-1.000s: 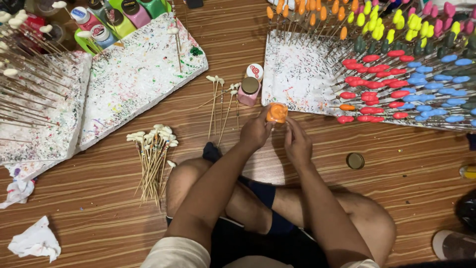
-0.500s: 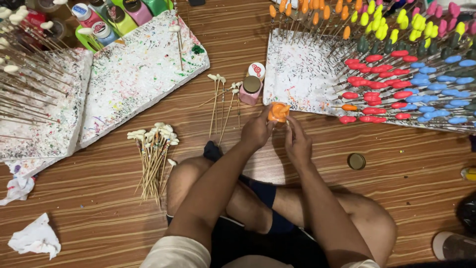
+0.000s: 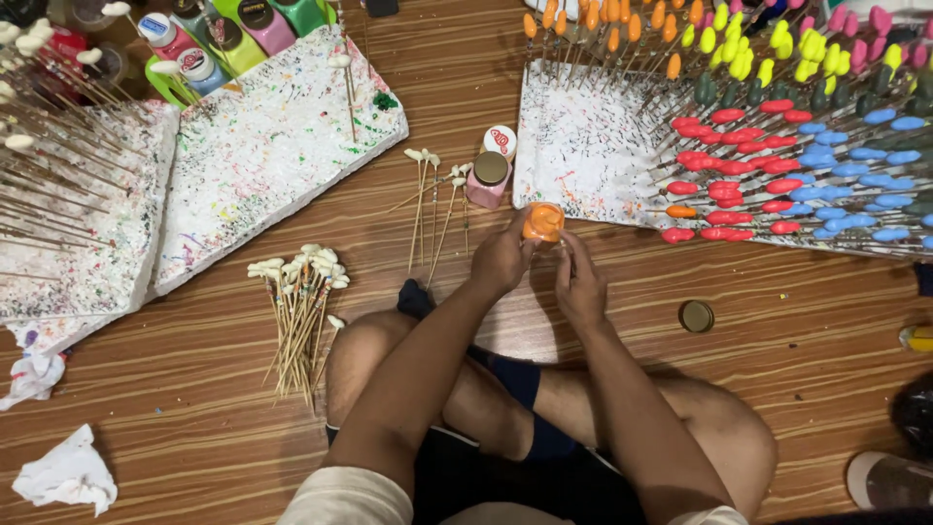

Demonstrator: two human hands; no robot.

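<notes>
At the far left of the striped wooden floor (image 3: 175, 408) lies a crumpled white tissue (image 3: 66, 474), with two paint-speckled white foam slabs (image 3: 262, 156) above it toward the top-left corner. Beside the person's knee sits a loose bundle of thin wooden sticks with white unpainted tips (image 3: 296, 311), and a few more such sticks (image 3: 432, 199) lie near a small pink paint bottle (image 3: 488, 178). The left hand (image 3: 502, 261) is wrapped around a small open jar of orange paint (image 3: 543, 222) — held just in front of the right foam slab's lower edge — while the right hand (image 3: 580, 284) touches the jar from below, fingers curled. Further right, a round brass-coloured lid (image 3: 696, 316) rests on the floor, apart from both hands. Rows of sticks with painted oval tips (image 3: 777, 146) — orange, yellow, red, blue — fill the top-right corner.
</notes>
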